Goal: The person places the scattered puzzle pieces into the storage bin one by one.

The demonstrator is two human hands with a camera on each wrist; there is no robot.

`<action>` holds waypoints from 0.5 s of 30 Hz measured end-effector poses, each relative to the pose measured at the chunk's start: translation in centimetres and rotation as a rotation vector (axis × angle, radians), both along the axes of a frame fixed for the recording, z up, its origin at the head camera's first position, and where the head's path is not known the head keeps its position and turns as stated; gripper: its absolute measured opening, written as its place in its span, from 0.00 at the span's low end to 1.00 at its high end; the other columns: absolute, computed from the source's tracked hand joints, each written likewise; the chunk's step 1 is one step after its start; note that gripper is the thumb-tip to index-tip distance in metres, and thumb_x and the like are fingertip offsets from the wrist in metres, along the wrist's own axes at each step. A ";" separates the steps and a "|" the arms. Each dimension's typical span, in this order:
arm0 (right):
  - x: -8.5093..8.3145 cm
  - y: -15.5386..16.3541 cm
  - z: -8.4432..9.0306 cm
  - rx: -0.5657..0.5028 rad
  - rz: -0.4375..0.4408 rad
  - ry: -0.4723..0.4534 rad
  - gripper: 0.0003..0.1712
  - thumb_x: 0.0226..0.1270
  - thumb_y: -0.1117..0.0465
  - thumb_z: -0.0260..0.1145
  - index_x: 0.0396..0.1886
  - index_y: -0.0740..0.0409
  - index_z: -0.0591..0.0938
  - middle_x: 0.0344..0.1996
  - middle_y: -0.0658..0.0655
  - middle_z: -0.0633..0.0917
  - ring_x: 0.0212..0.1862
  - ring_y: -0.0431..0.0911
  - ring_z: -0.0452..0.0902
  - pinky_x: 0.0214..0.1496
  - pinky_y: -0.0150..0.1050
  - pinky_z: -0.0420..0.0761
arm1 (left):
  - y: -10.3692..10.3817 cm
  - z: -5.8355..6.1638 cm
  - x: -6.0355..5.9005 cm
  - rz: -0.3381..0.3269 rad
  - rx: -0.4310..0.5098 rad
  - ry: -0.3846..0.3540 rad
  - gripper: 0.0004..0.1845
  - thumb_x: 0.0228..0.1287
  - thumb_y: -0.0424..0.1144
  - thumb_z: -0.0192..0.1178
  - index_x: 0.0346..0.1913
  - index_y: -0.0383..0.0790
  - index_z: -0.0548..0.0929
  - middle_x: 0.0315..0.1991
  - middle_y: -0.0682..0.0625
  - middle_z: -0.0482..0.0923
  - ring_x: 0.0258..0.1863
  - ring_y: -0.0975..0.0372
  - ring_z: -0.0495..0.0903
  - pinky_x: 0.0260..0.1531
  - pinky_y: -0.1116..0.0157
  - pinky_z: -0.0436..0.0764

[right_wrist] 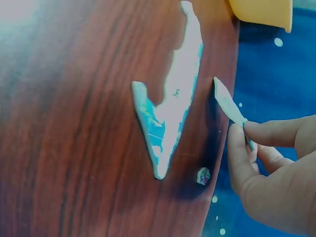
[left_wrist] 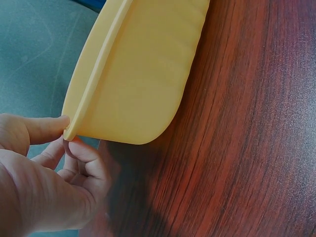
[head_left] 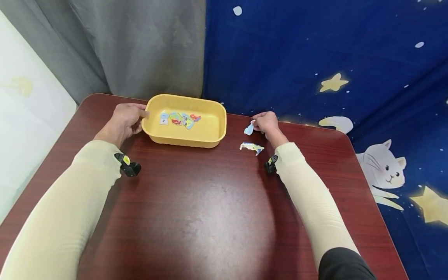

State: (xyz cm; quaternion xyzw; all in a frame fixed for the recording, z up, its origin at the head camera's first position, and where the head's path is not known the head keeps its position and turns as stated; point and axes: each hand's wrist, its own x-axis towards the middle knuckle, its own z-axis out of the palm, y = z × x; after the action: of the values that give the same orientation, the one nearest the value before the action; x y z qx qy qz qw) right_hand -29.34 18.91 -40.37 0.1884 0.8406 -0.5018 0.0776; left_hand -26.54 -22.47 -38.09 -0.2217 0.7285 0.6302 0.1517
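My left hand (head_left: 125, 119) pinches the left end of the rim of a yellow plastic basin (head_left: 182, 140), thumb on one side and fingers on the other. Several colourful map-like puzzle pieces (head_left: 176, 122) lie inside it, towards its left half. Near the table's back edge, my right hand (head_left: 268, 123) pinches a thin light-blue puzzle piece (head_left: 249, 130) between thumb and fingers. Closer to me lies a long, hooked white-and-blue piece (head_left: 252, 147), flat on the wood. The right wrist view also shows a tiny piece (right_wrist: 203, 176) under that hand.
Both hands work over a dark red-brown wooden table (head_left: 196, 202). Behind it hang a grey curtain (head_left: 150, 46) and a blue curtain (head_left: 280, 54) with stars and a cat. Each wrist carries a small black camera (head_left: 130, 166).
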 end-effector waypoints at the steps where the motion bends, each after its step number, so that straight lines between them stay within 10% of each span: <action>1: 0.0 0.1 0.1 -0.014 -0.007 0.002 0.15 0.56 0.74 0.60 0.44 0.66 0.81 0.38 0.60 0.81 0.35 0.47 0.79 0.39 0.38 0.78 | 0.0 0.0 0.0 0.000 0.000 0.002 0.21 0.64 0.37 0.54 0.60 0.39 0.70 0.31 0.48 0.74 0.17 0.64 0.70 0.16 0.68 0.71; 15: -0.3 -0.2 1.2 -0.111 -0.043 0.124 0.13 0.55 0.73 0.62 0.42 0.65 0.83 0.35 0.57 0.83 0.35 0.46 0.80 0.40 0.39 0.78 | 0.1 0.0 0.1 -0.009 -0.008 0.001 0.22 0.64 0.38 0.54 0.61 0.40 0.69 0.32 0.48 0.73 0.18 0.63 0.71 0.17 0.68 0.72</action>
State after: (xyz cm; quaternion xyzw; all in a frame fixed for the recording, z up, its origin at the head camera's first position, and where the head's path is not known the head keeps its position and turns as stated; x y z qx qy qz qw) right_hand -29.64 18.67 -39.17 0.1705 0.8103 -0.5601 0.0248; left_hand -26.43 -22.35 -38.04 -0.2187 0.7322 0.6265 0.1535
